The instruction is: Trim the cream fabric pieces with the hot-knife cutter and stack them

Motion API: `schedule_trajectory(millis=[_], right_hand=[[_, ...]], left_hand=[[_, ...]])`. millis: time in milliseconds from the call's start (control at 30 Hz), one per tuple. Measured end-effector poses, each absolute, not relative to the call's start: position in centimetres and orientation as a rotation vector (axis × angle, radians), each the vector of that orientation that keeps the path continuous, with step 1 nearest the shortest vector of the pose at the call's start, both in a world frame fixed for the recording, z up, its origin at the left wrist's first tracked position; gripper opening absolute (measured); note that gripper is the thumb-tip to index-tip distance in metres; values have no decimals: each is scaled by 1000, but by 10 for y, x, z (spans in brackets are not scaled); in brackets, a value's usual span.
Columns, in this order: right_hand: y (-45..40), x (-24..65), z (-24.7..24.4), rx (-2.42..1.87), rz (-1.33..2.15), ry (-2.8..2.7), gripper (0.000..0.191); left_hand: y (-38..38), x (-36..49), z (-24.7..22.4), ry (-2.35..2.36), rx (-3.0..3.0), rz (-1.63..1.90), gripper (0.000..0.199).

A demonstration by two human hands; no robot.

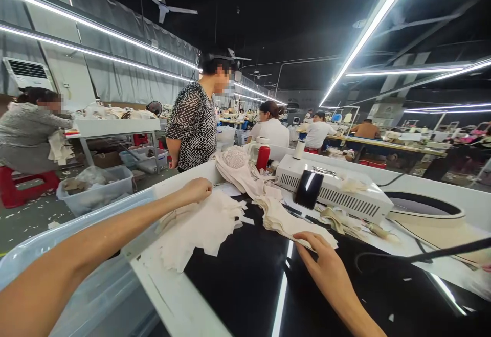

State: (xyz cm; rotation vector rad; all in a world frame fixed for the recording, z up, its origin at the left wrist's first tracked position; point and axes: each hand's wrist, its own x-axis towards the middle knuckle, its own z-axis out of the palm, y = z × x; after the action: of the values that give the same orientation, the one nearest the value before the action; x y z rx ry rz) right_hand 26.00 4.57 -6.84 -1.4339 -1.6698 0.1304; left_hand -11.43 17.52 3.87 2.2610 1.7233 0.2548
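My left hand (198, 190) is closed, its fingers curled, at the far edge of a spread pile of thin white fabric pieces (203, 224). What it holds, if anything, is hidden. At the near end of a stack of cream cut fabric pieces (282, 218), my right hand (320, 257) has its fingers on the top and its thumb at the near edge, pinching the stack's edge. Both piles lie on a glossy black tabletop (245, 281). Beyond them is a bundle of pale fabric (240, 168).
Behind the cream stack are a phone (308, 188), a white vented box (337, 188), a thread cone (299, 149) and a red bottle (263, 157). A black cable (441, 251) crosses at right. A translucent blue bin (103, 288) stands left. Someone in a patterned top (194, 125) stands beyond the table.
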Motion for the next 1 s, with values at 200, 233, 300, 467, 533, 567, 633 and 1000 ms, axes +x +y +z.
schedule_trajectory(millis=[200, 233, 300, 467, 533, 567, 633, 1000], right_hand=[[35, 249, -70, -1403, 186, -1711, 27], [32, 248, -70, -1401, 188, -1718, 27], [28, 244, -70, -1395, 201, -1738, 26], [20, 237, -69, -1353, 237, -1781, 25], [18, 234, -69, -1331, 225, -1791, 25], [17, 233, -69, -1320, 222, -1805, 25], [15, 230, -69, -1302, 228, -1832, 25], [8, 222, -76, -1219, 242, -1904, 24]], left_hand=[[167, -114, 22, 1781, 2187, 220, 34], [168, -112, 19, 1795, 2182, 230, 35], [169, -108, 13, 1824, 2173, 251, 36], [174, -104, 2, 1877, 2142, 284, 36], [175, -106, -2, 1885, 2138, 317, 36], [175, -107, -5, 1884, 2138, 337, 36], [174, -110, -9, 1881, 2135, 376, 35], [176, -112, -24, 1859, 2127, 539, 35]])
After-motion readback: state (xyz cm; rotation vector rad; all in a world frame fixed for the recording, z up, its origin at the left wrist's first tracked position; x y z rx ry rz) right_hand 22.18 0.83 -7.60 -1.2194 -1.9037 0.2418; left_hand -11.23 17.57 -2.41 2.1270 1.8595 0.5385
